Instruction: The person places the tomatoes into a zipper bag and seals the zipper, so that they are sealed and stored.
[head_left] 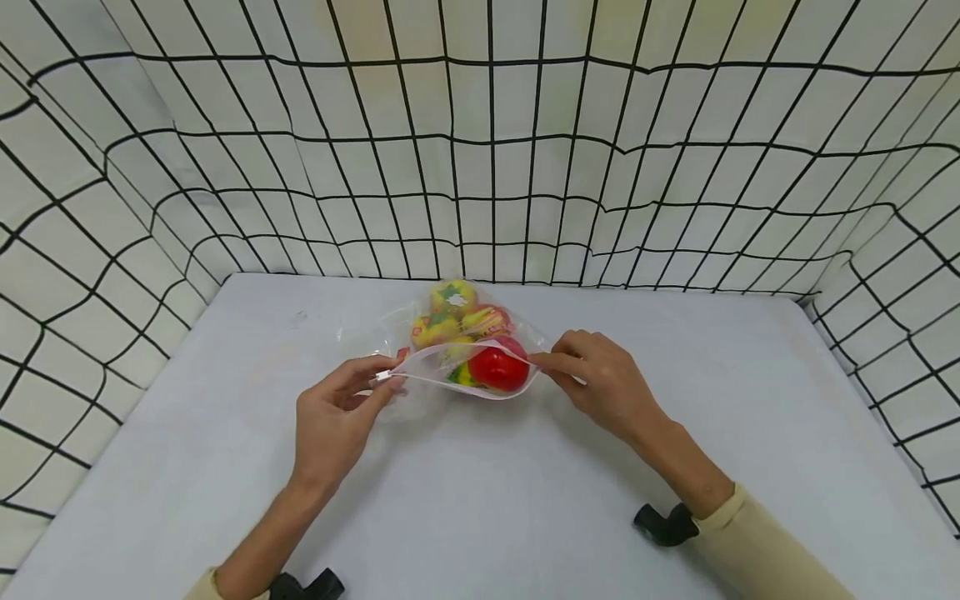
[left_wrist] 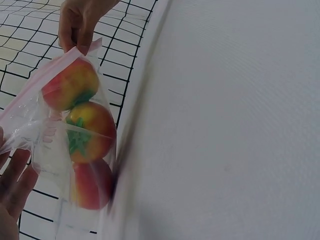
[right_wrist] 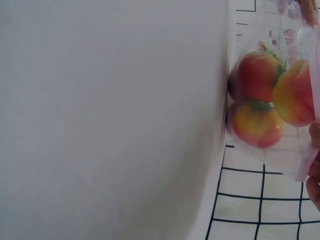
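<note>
A clear zip bag with a pinkish-white closure strip lies toward the back of the table, its mouth gaping toward me. Inside are several red-and-yellow tomato-like fruits with green leafy tops; a glossy red one sits right at the mouth. At the left end of the strip, my left hand pinches the bag's edge between thumb and fingers, right by a small white slider. Thumb and fingertips of my right hand pinch the opposite corner of the mouth.
The white table extends in front of the bag and to both sides. Black wire grid panels rise along its back and both sides. A black device is strapped at my right wrist, another at my left.
</note>
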